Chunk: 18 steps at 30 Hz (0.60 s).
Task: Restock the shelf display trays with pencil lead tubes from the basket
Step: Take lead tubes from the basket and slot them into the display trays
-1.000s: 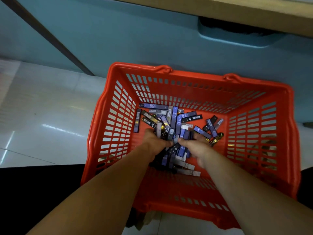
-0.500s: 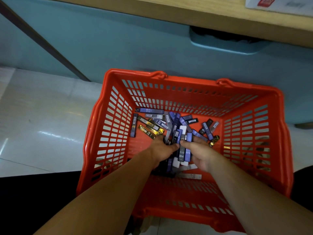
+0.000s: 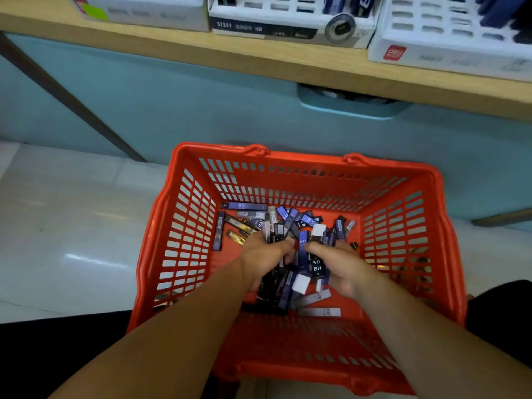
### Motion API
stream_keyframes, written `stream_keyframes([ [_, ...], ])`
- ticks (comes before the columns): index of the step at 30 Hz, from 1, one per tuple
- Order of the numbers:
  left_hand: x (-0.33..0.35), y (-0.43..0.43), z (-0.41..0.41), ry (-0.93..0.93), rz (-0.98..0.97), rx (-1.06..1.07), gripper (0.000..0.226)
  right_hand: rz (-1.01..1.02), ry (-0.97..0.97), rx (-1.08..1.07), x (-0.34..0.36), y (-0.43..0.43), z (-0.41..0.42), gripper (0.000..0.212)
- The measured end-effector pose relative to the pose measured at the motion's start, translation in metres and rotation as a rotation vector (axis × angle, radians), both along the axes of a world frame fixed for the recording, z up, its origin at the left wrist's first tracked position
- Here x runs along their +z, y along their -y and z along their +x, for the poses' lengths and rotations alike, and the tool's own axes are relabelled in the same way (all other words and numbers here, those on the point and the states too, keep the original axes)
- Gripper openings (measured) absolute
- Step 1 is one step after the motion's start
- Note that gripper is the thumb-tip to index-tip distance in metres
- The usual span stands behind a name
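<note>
**Gathering a handful of tubes in the basket**

I have both hands down in the red basket [image 3: 305, 158], which sits on the floor [image 3: 72, 226] just under the shelf [image 3: 172, 44]. My left hand [image 3: 263, 259] curls round a dark clutch of pencil lead tubes [image 3: 302, 246]. My right hand [image 3: 341, 267] cups more, thumb pinching them in. The hands meet so the bundle stays bunched for one lift, I judge. Loose tubes [image 3: 244, 206] litter the basket bottom. The display trays [image 3: 288, 30] wait above.
</note>
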State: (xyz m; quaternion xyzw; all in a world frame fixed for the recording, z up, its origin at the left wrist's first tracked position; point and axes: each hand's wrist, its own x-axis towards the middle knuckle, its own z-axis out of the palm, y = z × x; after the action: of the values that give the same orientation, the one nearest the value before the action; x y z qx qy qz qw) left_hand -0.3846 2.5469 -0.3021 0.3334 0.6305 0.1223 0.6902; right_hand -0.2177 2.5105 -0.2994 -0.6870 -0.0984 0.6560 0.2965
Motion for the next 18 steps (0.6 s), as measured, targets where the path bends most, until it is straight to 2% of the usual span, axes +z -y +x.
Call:
stream_keyframes([
  [2, 0.003, -0.001, -0.001, -0.001, -0.005, 0.014, 0.008, -0.008, 0.010, -0.002, 0.004, 0.002, 0.003, 0.008],
  [5, 0.007, 0.004, 0.000, -0.001, -0.029, 0.040, 0.004, -0.005, -0.067, 0.001, 0.001, 0.006, 0.005, 0.030],
  [8, 0.005, 0.011, 0.008, 0.035, 0.011, -0.011, 0.019, -0.022, -0.085, -0.057, -0.003, 0.005, 0.006, 0.039],
  [11, 0.008, 0.014, 0.016, 0.047, 0.013, -0.020, 0.026, -0.013, -0.161, -0.042, -0.002, 0.002, 0.007, 0.032],
  [14, 0.007, 0.008, 0.016, 0.019, -0.018, -0.026, 0.038, -0.001, -0.165, -0.054, 0.002, -0.001, 0.008, 0.014],
  [16, 0.009, 0.004, 0.015, 0.015, -0.030, -0.026, 0.035, 0.004, -0.141, -0.079, 0.002, -0.004, 0.008, 0.025],
  [18, 0.012, 0.002, 0.015, 0.031, -0.039, -0.001, 0.018, 0.004, -0.121, -0.117, 0.001, -0.008, 0.008, 0.039],
])
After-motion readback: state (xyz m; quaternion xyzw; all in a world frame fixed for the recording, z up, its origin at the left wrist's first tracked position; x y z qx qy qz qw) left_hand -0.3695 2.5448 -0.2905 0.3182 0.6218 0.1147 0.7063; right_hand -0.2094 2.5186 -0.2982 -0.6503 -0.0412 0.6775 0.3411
